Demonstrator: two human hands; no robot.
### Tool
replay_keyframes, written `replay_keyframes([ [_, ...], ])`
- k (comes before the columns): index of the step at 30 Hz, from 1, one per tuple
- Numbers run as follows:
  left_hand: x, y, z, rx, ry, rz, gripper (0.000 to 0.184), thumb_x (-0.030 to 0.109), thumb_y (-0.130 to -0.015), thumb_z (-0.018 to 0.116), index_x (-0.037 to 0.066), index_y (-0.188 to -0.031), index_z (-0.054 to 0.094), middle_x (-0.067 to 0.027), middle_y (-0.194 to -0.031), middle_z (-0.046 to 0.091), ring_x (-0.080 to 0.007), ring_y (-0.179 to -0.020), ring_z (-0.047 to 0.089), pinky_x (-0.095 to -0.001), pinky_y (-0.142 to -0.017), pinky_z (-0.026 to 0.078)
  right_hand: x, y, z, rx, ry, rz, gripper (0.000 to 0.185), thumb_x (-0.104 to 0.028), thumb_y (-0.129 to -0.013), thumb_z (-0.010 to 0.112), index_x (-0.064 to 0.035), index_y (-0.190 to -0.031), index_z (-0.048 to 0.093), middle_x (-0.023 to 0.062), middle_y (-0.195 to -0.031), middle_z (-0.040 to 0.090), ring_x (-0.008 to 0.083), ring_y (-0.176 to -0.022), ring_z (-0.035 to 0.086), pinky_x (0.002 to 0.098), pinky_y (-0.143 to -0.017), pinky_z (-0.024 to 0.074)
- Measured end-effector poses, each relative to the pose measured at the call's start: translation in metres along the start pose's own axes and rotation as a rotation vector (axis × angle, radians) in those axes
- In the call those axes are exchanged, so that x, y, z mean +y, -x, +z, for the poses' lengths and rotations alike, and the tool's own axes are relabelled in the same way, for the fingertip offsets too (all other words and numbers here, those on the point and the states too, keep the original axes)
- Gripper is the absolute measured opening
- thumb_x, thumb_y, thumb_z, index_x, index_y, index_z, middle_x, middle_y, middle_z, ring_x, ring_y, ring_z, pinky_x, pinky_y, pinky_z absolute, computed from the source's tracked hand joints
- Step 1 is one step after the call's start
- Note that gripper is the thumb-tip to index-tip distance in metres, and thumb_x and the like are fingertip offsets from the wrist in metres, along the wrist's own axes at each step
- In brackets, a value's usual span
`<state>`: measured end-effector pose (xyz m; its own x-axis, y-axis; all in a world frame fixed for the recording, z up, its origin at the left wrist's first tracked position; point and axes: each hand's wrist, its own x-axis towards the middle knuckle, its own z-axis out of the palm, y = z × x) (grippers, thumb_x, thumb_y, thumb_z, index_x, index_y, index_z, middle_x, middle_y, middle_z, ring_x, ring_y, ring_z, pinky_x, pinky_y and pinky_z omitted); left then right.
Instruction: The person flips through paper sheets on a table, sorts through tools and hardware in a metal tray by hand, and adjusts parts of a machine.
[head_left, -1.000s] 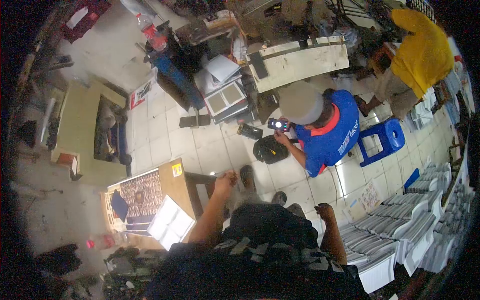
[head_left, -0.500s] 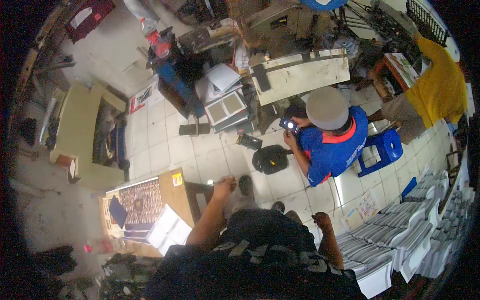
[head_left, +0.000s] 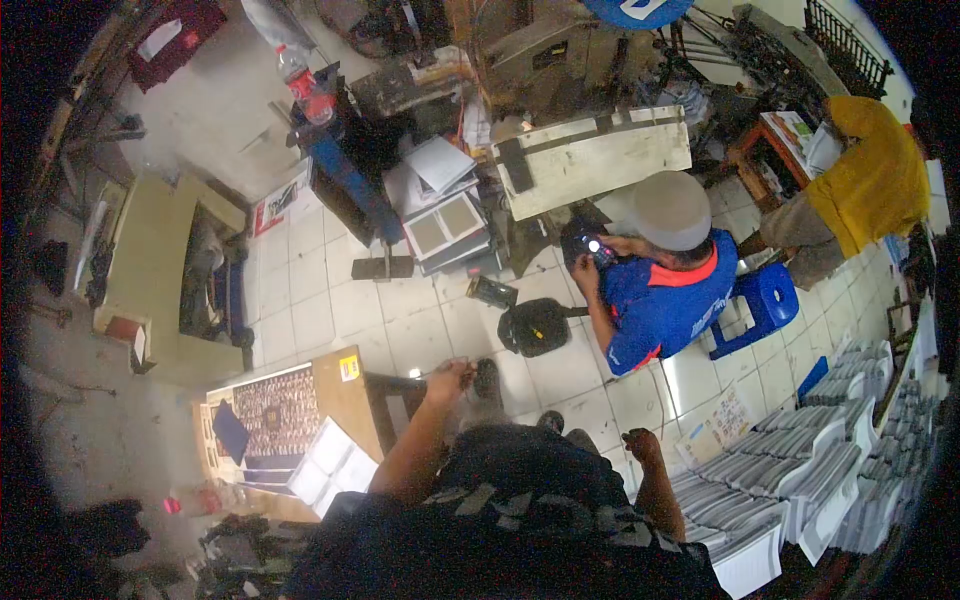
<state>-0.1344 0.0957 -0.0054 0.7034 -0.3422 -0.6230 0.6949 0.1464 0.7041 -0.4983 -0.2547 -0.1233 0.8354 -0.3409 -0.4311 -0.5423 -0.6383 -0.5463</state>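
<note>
My left hand is out in front of my body, above the tiled floor, its fingers drawn together. Whatever they may pinch is too small to make out. The wooden table stands just to its left, with an open booklet of white pages on the near edge. At my right side, my right hand hangs with curled fingers and nothing visible in it. Tall stacks of printed paper stand close to the right of that hand.
A seated co-worker in a blue shirt holds a phone with its light on. A black bag lies on the floor ahead. Another person in yellow bends beside a blue stool. Binders and papers are piled farther off.
The view has shifted slightly. The co-worker in blue has moved the phone a little, and the person in yellow has lowered an outstretched arm. My hands keep nearly the same positions.
</note>
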Motion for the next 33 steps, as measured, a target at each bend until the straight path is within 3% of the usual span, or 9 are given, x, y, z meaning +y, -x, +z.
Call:
replay_keyframes([
  [2,-0.005,-0.001,-0.003,0.012,-0.027,0.003,0.025,0.023,-0.086,0.058,0.004,-0.101,0.055,-0.0072,-0.089,0.063,-0.0158,-0.071,0.057,-0.0287,-0.064,0.047,-0.007,0.002,-0.004,-0.020,0.103,0.007,0.035,-0.035,-0.082,0.049,-0.0056,-0.066,0.058,0.0145,-0.073,0.060,0.0316,-0.074,0.057,0.0421,-0.066,0.0462],
  [5,-0.007,0.003,-0.001,0.051,-0.075,0.026,0.024,0.022,-0.087,0.057,0.004,-0.102,0.055,-0.0073,-0.088,0.064,-0.0163,-0.071,0.058,-0.0287,-0.065,0.047,0.003,0.005,0.007,-0.003,-0.164,0.098,0.037,-0.036,-0.082,0.049,-0.0054,-0.063,0.056,0.0157,-0.070,0.058,0.0329,-0.073,0.056,0.0439,-0.065,0.0445],
  [7,-0.004,0.007,0.001,0.030,0.010,-0.017,0.021,0.020,-0.087,0.057,0.005,-0.100,0.055,-0.0076,-0.089,0.063,-0.0172,-0.072,0.058,-0.0288,-0.067,0.048,0.016,0.002,0.017,0.007,-0.124,0.105,0.033,-0.026,-0.077,0.065,0.0052,-0.087,0.058,0.0138,-0.073,0.062,0.0199,-0.056,0.060,0.0328,-0.053,0.0489],
  [14,0.005,0.016,0.013,-0.017,0.079,0.014,0.016,0.017,-0.085,0.058,0.006,-0.096,0.055,-0.0079,-0.088,0.062,-0.0178,-0.074,0.059,-0.0290,-0.069,0.049,0.039,0.002,0.039,0.133,-0.277,-0.099,0.032,-0.023,-0.075,0.068,0.0036,-0.090,0.059,0.0126,-0.071,0.063,0.0165,-0.054,0.059,0.0296,-0.049,0.0463],
  [20,0.008,0.019,0.017,-0.057,0.063,0.053,0.014,0.015,-0.086,0.056,0.005,-0.096,0.055,-0.0088,-0.089,0.061,-0.0177,-0.076,0.058,-0.0294,-0.069,0.049,0.039,-0.003,0.054,0.127,-0.468,0.243,0.035,-0.024,-0.073,0.069,0.0046,-0.090,0.059,0.0123,-0.069,0.062,0.0165,-0.055,0.059,0.0296,-0.049,0.0450],
  [23,0.005,0.019,0.015,-0.048,0.076,0.031,0.014,0.015,-0.087,0.056,0.004,-0.096,0.054,-0.0089,-0.089,0.061,-0.0179,-0.074,0.058,-0.0293,-0.067,0.049,0.034,0.003,0.046,0.134,-0.303,-0.081,0.036,-0.024,-0.072,0.070,0.0054,-0.089,0.059,0.0127,-0.068,0.062,0.0170,-0.055,0.059,0.0298,-0.050,0.0450],
  [25,0.004,0.022,0.014,-0.025,0.072,0.034,0.014,0.015,-0.087,0.055,0.005,-0.096,0.054,-0.0088,-0.088,0.061,-0.0183,-0.073,0.058,-0.0294,-0.066,0.049,0.020,0.007,0.046,0.020,-0.353,0.243,0.021,-0.027,-0.075,0.059,-0.0162,-0.094,0.062,0.0120,-0.095,0.063,0.0300,-0.091,0.058,0.0406,-0.077,0.0475],
  [32,0.000,0.024,0.010,-0.022,0.056,0.019,0.015,0.016,-0.087,0.055,0.005,-0.097,0.053,-0.0088,-0.088,0.061,-0.0188,-0.073,0.058,-0.0297,-0.067,0.049,0.005,0.016,0.034,-0.026,-0.198,0.127,0.018,-0.025,-0.075,0.057,-0.0176,-0.091,0.063,0.0114,-0.092,0.063,0.0302,-0.090,0.058,0.0405,-0.076,0.0479],
  [33,0.000,0.025,0.011,-0.021,0.059,0.020,0.015,0.015,-0.087,0.056,0.005,-0.097,0.054,-0.0089,-0.088,0.061,-0.0189,-0.073,0.058,-0.0299,-0.066,0.049,0.010,0.014,0.036,0.019,-0.213,0.033,0.023,-0.026,-0.075,0.062,-0.0060,-0.087,0.061,0.0122,-0.078,0.062,0.0248,-0.073,0.059,0.0355,-0.064,0.0473],
])
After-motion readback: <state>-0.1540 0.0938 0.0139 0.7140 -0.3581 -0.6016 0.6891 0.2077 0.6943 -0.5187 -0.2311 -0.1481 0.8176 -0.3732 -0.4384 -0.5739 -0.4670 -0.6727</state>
